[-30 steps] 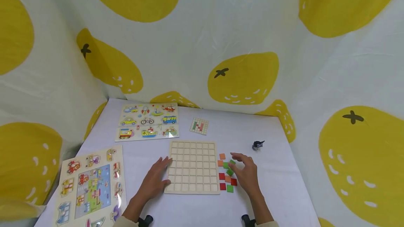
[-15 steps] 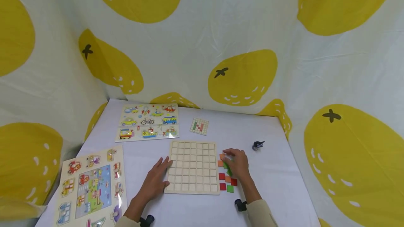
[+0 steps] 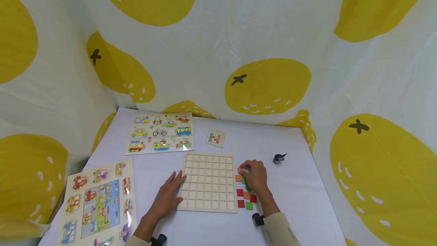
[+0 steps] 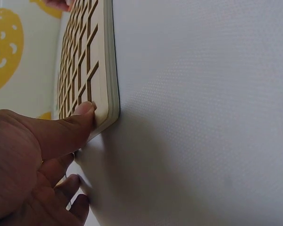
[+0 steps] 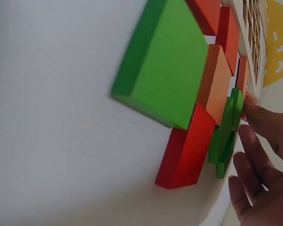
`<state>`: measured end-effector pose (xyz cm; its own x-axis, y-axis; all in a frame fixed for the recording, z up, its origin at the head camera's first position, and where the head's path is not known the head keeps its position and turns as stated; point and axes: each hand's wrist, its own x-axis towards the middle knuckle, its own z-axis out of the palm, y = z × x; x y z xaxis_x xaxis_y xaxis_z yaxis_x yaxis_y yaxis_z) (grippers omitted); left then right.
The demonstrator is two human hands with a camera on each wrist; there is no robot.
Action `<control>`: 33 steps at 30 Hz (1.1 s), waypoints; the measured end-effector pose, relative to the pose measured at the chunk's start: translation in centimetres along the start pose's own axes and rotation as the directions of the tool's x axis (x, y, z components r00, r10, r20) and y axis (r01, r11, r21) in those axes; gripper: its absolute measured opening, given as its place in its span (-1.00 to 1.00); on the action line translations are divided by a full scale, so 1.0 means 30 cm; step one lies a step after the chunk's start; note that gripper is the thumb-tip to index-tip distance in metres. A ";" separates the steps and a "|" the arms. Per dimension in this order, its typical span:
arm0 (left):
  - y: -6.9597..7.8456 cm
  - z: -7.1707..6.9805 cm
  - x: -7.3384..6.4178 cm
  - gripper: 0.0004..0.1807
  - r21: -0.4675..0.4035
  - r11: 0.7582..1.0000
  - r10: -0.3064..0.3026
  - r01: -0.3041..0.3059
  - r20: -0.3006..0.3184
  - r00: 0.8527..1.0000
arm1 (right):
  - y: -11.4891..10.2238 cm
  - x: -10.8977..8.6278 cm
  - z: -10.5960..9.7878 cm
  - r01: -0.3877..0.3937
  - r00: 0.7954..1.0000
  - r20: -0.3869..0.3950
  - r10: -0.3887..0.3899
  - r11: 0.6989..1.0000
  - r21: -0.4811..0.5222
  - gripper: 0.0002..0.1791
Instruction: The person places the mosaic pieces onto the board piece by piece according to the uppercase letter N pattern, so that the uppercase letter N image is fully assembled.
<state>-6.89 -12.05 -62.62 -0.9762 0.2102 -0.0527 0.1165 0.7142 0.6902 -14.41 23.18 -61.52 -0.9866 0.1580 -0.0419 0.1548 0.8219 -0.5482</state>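
Observation:
A wooden grid board [image 3: 208, 182] lies flat in the middle of the table. My left hand [image 3: 167, 194] rests at its left edge with fingers spread; in the left wrist view the thumb [image 4: 85, 109] presses on the rim near a corner. To the right of the board is a loose group of square tiles: red [image 3: 241, 203], green [image 3: 249, 205] and orange [image 3: 238, 178]. At the far end of this group my right hand [image 3: 257, 175] pinches an orange tile [image 3: 240, 170] between thumb and index finger. In the right wrist view, a green tile [image 5: 170, 66] looms closest.
Behind the board lies a small pattern card [image 3: 215, 137] with coloured squares. A vehicle picture puzzle [image 3: 159, 132] is at the back left, and another picture puzzle [image 3: 99, 202] at the front left. A small dark figure [image 3: 279, 158] stands at the right.
My right hand has moved left over the tiles, and its thumb and index finger have closed onto the far orange tile. My left hand stays at the board's edge.

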 end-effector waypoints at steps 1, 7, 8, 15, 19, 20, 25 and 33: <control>0.000 0.000 0.000 -0.04 0.005 1.000 0.001 -0.001 0.000 1.000 | 0.001 0.000 0.001 -0.001 1.000 -0.001 0.001 1.000 0.014 -0.83; -0.007 -0.006 -0.001 -0.02 0.018 1.000 0.010 -0.010 0.010 1.000 | 0.011 -0.009 0.001 -0.058 0.998 -0.005 0.060 0.985 0.160 -0.89; -0.009 -0.007 -0.001 -0.02 0.019 1.000 0.010 -0.010 0.013 1.000 | 0.013 -0.010 0.000 -0.074 0.997 -0.008 0.077 0.979 0.190 -0.90; -0.018 -0.005 0.001 0.00 0.010 1.000 0.005 -0.005 0.026 1.000 | 0.010 -0.018 -0.004 -0.100 0.992 -0.045 0.122 0.937 0.335 -0.94; -0.021 -0.006 0.000 -0.01 0.001 1.000 0.001 -0.001 0.026 1.000 | -0.027 -0.022 -0.002 -0.077 0.994 -0.047 0.102 0.926 0.369 -0.93; -0.021 -0.006 -0.001 -0.01 -0.002 1.000 0.001 -0.001 0.024 1.000 | -0.040 -0.023 -0.001 -0.072 0.994 -0.044 0.095 0.924 0.377 -0.93; -0.023 -0.005 -0.004 -0.01 -0.004 1.000 0.013 -0.013 0.014 1.000 | -0.101 -0.031 0.017 -0.063 0.997 -0.013 0.074 0.912 0.406 -0.93; -0.028 0.000 -0.003 -0.02 0.006 1.000 0.023 -0.023 -0.006 1.000 | -0.172 -0.046 0.086 -0.023 1.000 0.028 0.013 0.921 0.390 -0.93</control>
<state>-6.91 -12.65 -63.19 -0.9743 0.2227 -0.0329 0.1398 0.7130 0.6870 -13.98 17.33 -60.78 -0.9855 0.1531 -0.0728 0.1451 0.5397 -0.8292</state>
